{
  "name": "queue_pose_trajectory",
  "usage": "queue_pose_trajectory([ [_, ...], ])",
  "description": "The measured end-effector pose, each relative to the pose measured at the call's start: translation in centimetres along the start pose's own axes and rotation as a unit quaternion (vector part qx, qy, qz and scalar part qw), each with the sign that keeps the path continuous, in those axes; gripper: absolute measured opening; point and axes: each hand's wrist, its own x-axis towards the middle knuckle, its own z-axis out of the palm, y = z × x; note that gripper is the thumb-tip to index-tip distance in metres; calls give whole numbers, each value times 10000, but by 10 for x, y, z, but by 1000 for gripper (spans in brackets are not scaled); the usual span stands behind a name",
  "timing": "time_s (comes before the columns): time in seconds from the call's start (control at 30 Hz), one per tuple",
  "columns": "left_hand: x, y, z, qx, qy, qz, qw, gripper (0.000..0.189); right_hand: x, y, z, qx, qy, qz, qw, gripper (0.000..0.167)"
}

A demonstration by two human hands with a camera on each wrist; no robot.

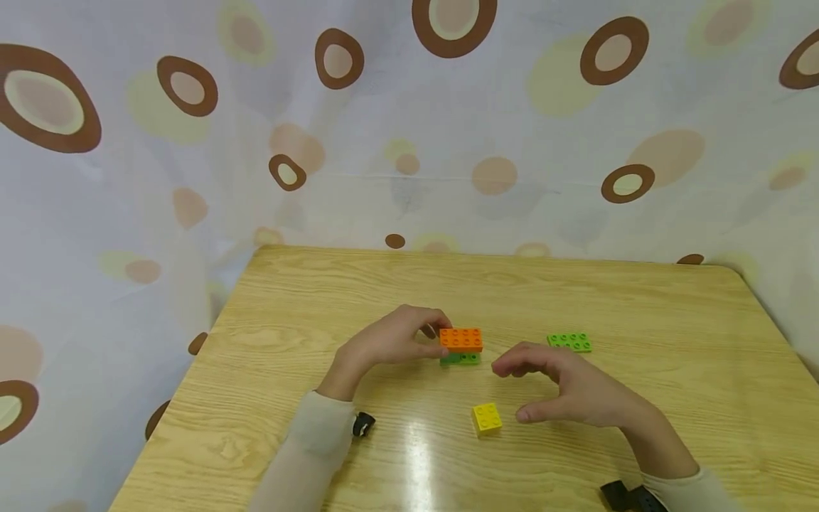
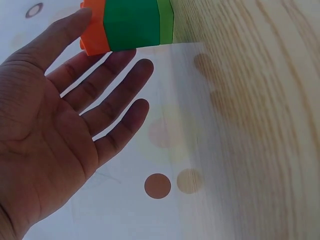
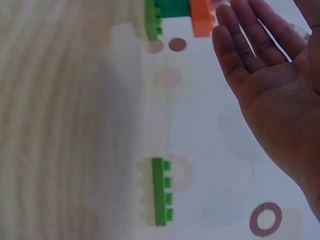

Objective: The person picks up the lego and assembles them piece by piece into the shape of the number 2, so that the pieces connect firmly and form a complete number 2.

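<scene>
My left hand (image 1: 398,337) pinches the left end of an orange building brick (image 1: 462,340), thumb on the near side and index finger behind. This brick tops a small stack: beneath it is a dark green block (image 2: 132,25), then a light green base brick (image 1: 472,360) on the table. In the left wrist view the other fingers spread loosely below the stack. My right hand (image 1: 572,387) hovers to the right of the stack, thumb and fingers apart, holding nothing. A yellow square brick (image 1: 487,418) lies just left of its thumb.
Behind my right hand a second light green brick (image 1: 572,343) lies flat, studs up. The wooden table (image 1: 307,284) ends at a spotted cloth (image 1: 358,199) along its back. Black devices (image 1: 362,424) sit at both wrists.
</scene>
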Motion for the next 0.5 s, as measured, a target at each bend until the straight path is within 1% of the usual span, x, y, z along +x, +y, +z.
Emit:
queue_pose_trajectory([
  [0.1, 1, -1, 1, 6, 11, 4, 10000, 34, 5, 3, 11, -38, -302, 153, 9994, 53],
  [0.2, 1, -1, 1, 0, 11, -5, 10000, 35, 9, 6, 19, -65, -436, 181, 9989, 56],
  [0.37, 1, -2, 1, 4, 25, -2, 10000, 34, 14, 9, 27, -76, -541, 164, 9984, 58],
  [0.5, 1, -3, 1, -11, 39, 1, 10000, 32, 16, 9, 30, 15, -582, 261, 9980, 56],
])
